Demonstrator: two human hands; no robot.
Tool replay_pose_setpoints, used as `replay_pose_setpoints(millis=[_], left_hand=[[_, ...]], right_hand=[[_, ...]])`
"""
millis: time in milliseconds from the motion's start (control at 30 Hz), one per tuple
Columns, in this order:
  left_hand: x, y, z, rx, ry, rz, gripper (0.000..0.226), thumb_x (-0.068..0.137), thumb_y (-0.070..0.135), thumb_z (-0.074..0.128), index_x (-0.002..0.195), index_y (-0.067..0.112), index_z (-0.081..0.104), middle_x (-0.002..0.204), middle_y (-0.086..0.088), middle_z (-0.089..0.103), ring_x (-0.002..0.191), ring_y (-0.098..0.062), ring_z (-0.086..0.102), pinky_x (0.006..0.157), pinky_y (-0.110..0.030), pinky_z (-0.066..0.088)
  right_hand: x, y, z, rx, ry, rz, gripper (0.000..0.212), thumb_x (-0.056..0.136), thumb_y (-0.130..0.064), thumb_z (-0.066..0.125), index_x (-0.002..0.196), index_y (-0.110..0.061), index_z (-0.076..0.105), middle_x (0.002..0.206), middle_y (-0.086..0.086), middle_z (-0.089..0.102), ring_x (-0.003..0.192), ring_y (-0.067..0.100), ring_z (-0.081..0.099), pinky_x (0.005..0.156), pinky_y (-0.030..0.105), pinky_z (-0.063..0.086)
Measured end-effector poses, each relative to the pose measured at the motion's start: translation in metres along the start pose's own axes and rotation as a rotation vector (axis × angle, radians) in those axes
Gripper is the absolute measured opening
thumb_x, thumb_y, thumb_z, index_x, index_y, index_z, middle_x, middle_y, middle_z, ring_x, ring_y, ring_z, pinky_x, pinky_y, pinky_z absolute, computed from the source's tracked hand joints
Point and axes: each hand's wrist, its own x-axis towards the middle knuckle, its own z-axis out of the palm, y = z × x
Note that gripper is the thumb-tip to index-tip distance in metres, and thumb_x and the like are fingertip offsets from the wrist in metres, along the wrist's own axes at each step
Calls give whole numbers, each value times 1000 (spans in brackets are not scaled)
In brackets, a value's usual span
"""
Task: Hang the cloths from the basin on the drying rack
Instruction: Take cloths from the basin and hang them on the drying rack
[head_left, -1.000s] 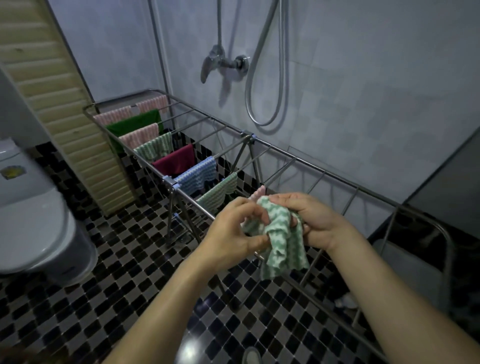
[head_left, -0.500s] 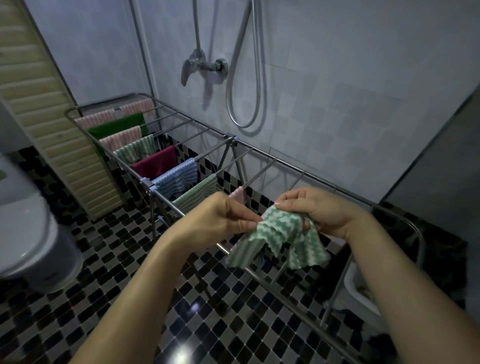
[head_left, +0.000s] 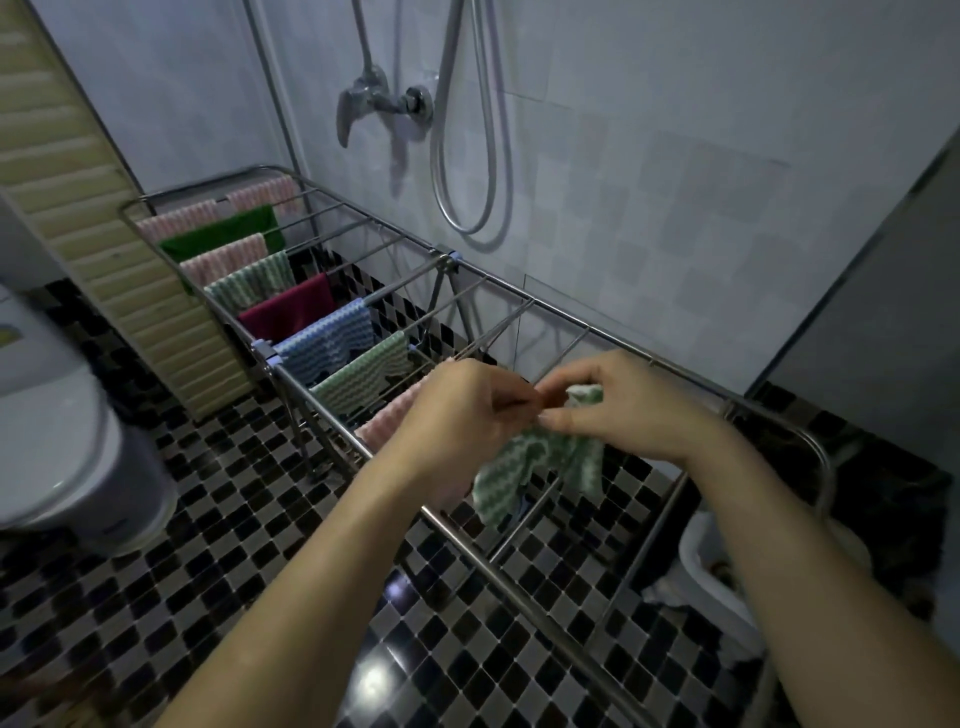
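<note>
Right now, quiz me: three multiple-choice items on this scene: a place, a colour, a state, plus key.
1. The basin sits: A) on a shelf; B) down by the drying rack's right end; C) on the rack.
2. The plain cloth just beyond the blue striped cloth is: A) yellow; B) black; C) maroon.
3. The unhung green striped cloth is: A) draped flat; B) bunched between left hand and right hand; C) on the floor.
Key: B, low beside the right forearm; C, dark red fabric; B, both hands pinch it.
</note>
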Motion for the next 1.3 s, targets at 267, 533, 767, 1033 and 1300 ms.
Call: replay_pose_setpoints(millis=[267,533,767,1033,1300], left_hand=[[1,8,6,106,54,65,13,85,15,72,97,16,77,90,6,75,74,2,64,73,-14,53],[-2,5,3,159,-3,73,24,84,3,67,96,21,58,87,5,61,73,-12,60,63,-34,54],[-5,-4,8,183,-203,-69,32,82,18,74,111,20,61,89,11,61,76,-4,59,69,-22,55],[-8,-2,11,75,-42,-13,10,95,20,59,92,12,64,80,5,61,72,-10,59,63,-30,49],[-9,5,20,-4,-175,-7,13,93,24,60,98,16,69,77,11,63,66,-10,60,62,-27,53]], right_hand=[[-1,1,12,-413,167,-101,16,81,-29,63,94,-31,71,91,-11,62,83,9,59,72,32,51],[6,19,17,153,248,-12,20,86,-19,61,79,-31,76,82,-12,72,83,3,65,72,21,51],[-2,25,12,30,218,-85,15,91,-25,60,96,-28,74,80,-20,67,72,-7,63,58,7,44],[-8,46,4,-473,165,-116,12,89,-24,61,97,-25,70,92,-11,63,79,9,56,71,28,47],[-17,45,15,175,-76,-96,56,82,-26,74,126,-49,50,125,-17,53,109,-10,50,85,12,40]])
